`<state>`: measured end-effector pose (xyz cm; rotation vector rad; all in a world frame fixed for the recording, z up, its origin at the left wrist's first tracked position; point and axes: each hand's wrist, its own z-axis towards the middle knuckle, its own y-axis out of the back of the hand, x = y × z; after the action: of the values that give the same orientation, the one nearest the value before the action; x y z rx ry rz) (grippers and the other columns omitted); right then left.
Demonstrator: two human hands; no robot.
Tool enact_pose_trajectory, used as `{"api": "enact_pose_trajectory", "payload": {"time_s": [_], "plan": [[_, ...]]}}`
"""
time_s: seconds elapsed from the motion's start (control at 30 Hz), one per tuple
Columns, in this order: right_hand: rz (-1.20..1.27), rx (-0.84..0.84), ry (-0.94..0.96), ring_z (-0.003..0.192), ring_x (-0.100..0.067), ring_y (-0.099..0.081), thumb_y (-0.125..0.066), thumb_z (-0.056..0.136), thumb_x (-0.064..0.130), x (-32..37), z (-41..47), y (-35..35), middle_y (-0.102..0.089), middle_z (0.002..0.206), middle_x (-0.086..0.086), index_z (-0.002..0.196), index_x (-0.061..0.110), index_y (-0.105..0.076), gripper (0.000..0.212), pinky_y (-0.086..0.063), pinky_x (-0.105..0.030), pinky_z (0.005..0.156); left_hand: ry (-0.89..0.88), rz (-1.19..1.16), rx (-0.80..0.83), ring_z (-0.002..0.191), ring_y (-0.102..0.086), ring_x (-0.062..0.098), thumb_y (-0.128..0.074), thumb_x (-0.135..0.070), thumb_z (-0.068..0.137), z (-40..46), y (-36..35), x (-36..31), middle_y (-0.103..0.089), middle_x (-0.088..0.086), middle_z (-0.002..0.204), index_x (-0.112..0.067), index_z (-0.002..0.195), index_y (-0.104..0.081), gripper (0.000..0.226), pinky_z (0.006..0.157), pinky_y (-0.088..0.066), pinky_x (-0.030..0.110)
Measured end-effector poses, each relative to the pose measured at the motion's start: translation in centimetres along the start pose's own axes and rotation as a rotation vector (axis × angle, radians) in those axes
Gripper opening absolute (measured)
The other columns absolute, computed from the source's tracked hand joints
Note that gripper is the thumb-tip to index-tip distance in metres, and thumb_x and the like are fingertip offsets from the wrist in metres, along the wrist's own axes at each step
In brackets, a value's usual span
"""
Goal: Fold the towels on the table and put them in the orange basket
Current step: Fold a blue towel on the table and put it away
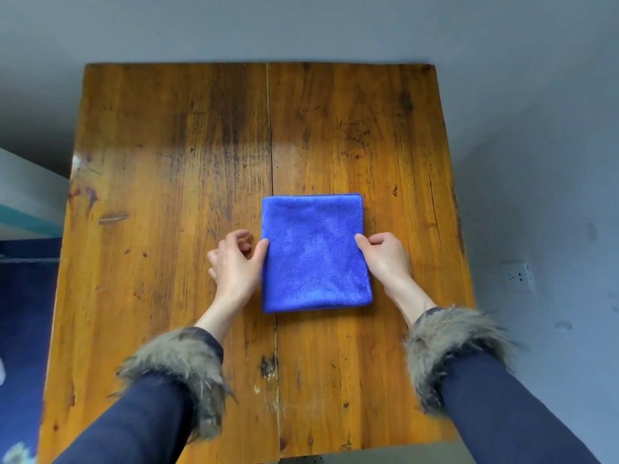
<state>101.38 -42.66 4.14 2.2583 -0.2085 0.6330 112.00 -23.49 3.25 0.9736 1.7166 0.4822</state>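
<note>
A blue towel [313,252], folded into a neat rectangle, lies flat near the middle of the wooden table [167,195]. My left hand [234,262] rests at the towel's left edge, thumb touching the cloth and fingers curled loosely beside it. My right hand [385,254] is at the right edge, thumb and fingers pinching that edge. No orange basket is in view.
The table has a seam running front to back down its middle. Grey floor surrounds it, with a white wall socket [519,277] at the right. A dark blue surface [23,313] lies to the left of the table.
</note>
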Motion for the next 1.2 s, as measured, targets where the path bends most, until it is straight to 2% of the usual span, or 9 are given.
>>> {"api": "enact_pose_trajectory", "payload": {"time_s": [0.13,0.27,0.37,0.5,0.63,0.7,0.87,1.03,1.2], "plan": [[0.059,0.083,-0.052,0.068,-0.028,-0.057,-0.062,0.083,0.041,0.7,0.5,-0.3,-0.055,0.061,-0.003,0.052,0.020,-0.045,0.041,-0.038,-0.042,0.082,0.153,-0.021,0.127,0.118,-0.038,0.026,-0.063,-0.052,0.079,0.9,0.3,-0.9,-0.064,-0.001,0.105,-0.023,0.094,-0.067,0.033,0.091,-0.034,0.037],[0.179,0.181,-0.096,0.069,-0.020,-0.052,-0.066,0.083,0.027,1.3,0.8,0.2,-0.057,0.074,-0.007,0.068,0.014,-0.054,0.024,-0.034,-0.030,0.067,0.169,-0.029,0.207,0.109,-0.051,0.025,-0.068,-0.042,0.079,1.1,0.4,-1.6,-0.064,0.000,0.093,-0.022,0.073,-0.060,0.022,0.091,-0.040,0.035],[0.143,0.174,-0.043,0.071,-0.020,-0.054,-0.064,0.082,0.022,1.7,0.6,0.2,-0.060,0.078,-0.006,0.069,0.012,-0.053,0.019,-0.036,-0.029,0.063,0.112,-0.070,0.228,0.090,-0.055,0.023,-0.065,-0.030,0.083,0.8,0.5,-2.0,-0.060,0.001,0.088,-0.017,0.083,-0.055,0.017,0.075,-0.041,0.028],[0.065,0.114,0.066,0.075,-0.020,-0.059,-0.064,0.081,0.027,2.0,-0.3,0.0,-0.065,0.081,-0.002,0.070,0.017,-0.055,0.017,-0.040,-0.029,0.060,0.093,-0.272,0.274,0.083,-0.058,0.025,-0.062,-0.026,0.086,-0.1,0.8,-0.6,-0.060,0.005,0.090,-0.019,0.084,-0.052,0.012,0.076,-0.052,0.040],[0.241,0.269,0.018,0.065,-0.014,-0.059,-0.067,0.083,0.018,2.4,-1.8,0.3,-0.064,0.078,-0.001,0.078,0.013,-0.059,0.011,-0.044,-0.023,0.051,0.186,-0.573,0.355,0.072,-0.057,0.009,-0.056,-0.015,0.092,-2.1,2.7,0.4,-0.056,0.004,0.087,-0.014,0.106,-0.053,0.015,0.049,-0.052,0.021],[0.303,0.402,-0.056,0.067,-0.013,-0.062,-0.066,0.084,0.015,2.7,-3.0,0.3,-0.066,0.080,-0.002,0.087,0.010,-0.063,0.006,-0.047,-0.022,0.052,0.205,-0.614,0.364,0.071,-0.057,0.008,-0.054,-0.015,0.093,-3.2,4.0,1.3,-0.057,0.004,0.088,-0.015,0.113,-0.052,0.020,0.049,-0.050,0.021],[0.188,0.597,-0.035,0.073,-0.015,-0.059,-0.062,0.088,0.018,4.7,-8.1,-0.4,-0.064,0.081,0.000,0.084,0.014,-0.062,0.006,-0.048,-0.029,0.067,0.255,-0.673,0.299,0.072,-0.057,0.007,-0.055,-0.019,0.092,-7.7,9.0,4.4,-0.060,0.003,0.090,-0.019,0.113,-0.053,0.020,0.064,-0.053,0.030],[0.053,0.780,0.075,0.071,-0.015,-0.055,-0.048,0.091,0.016,8.3,-15.8,-2.4,-0.054,0.083,0.000,0.083,0.017,-0.055,0.011,-0.049,-0.029,0.063,0.242,-0.665,0.122,0.058,-0.058,-0.005,-0.055,-0.025,0.092,-13.7,16.5,8.4,-0.063,0.000,0.088,-0.026,0.109,-0.053,0.017,0.056,-0.052,0.023],[-0.093,0.932,0.246,0.063,-0.011,-0.055,-0.047,0.091,0.012,11.7,-25.2,-7.1,-0.053,0.082,0.002,0.098,0.017,-0.058,0.015,-0.049,-0.030,0.063,0.255,-0.738,-0.114,0.052,-0.056,-0.003,-0.055,-0.018,0.093,-20.7,24.3,14.3,-0.062,0.004,0.082,-0.022,0.106,-0.055,0.014,0.048,-0.050,0.019]]}}
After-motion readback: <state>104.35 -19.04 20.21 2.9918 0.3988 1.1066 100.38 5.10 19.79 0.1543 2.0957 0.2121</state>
